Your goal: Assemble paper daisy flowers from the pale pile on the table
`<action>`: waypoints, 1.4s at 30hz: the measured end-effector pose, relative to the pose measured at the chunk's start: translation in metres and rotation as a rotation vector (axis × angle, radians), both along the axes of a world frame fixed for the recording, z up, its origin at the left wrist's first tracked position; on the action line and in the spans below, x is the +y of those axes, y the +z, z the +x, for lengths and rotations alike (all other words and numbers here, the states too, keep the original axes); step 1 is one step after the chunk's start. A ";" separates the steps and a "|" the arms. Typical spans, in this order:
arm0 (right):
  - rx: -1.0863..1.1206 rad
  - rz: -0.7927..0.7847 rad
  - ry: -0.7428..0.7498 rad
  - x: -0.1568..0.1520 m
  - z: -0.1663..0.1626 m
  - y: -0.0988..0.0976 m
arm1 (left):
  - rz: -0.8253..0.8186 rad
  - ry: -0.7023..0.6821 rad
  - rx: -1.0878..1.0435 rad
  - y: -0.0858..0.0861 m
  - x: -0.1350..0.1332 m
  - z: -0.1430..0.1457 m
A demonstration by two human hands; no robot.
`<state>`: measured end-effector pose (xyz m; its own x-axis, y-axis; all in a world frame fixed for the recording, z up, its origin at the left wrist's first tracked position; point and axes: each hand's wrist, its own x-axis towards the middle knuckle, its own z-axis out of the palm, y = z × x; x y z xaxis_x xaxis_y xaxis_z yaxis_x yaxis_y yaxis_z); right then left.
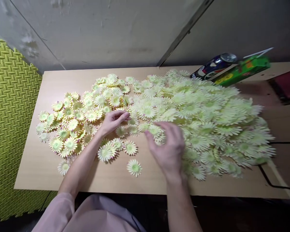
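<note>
Pale yellow-green artificial flower heads lie in a large heap on the right of the wooden table. A smaller pile of similar flower heads, some with pinkish petal tips, spreads over the left side. My left hand is between the two, its thumb and fingers pressed together; whatever they may hold is hidden. Slightly blurred, my right hand hovers at the left edge of the large heap, thumb and fingers apart, near a flower head. A single flower head lies apart near the front.
Behind the large heap, a dark blue drink can and a green drink carton with a straw lean at a slant. A dark red object is at the far right. A grey wall borders the back; green foam matting is at left.
</note>
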<state>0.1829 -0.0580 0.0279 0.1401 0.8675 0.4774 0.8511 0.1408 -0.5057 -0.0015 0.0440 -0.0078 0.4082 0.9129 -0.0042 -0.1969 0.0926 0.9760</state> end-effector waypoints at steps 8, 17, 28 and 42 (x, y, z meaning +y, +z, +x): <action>0.107 -0.413 0.282 -0.016 -0.051 -0.016 | 0.016 -0.003 -0.020 -0.003 0.000 0.000; 0.644 -0.125 -0.007 0.000 -0.006 -0.005 | 0.047 -0.016 0.002 -0.005 0.002 0.000; 0.808 -0.250 0.164 0.035 -0.012 -0.010 | 0.246 -0.032 -0.005 0.002 0.003 -0.005; 1.229 -0.214 0.276 0.076 -0.016 -0.044 | 0.200 0.150 0.170 0.000 0.000 0.000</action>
<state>0.1664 0.0175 -0.0162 0.1919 0.9814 0.0097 -0.2348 0.0555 -0.9705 -0.0014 0.0443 -0.0075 0.2777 0.9525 0.1253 -0.0256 -0.1230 0.9921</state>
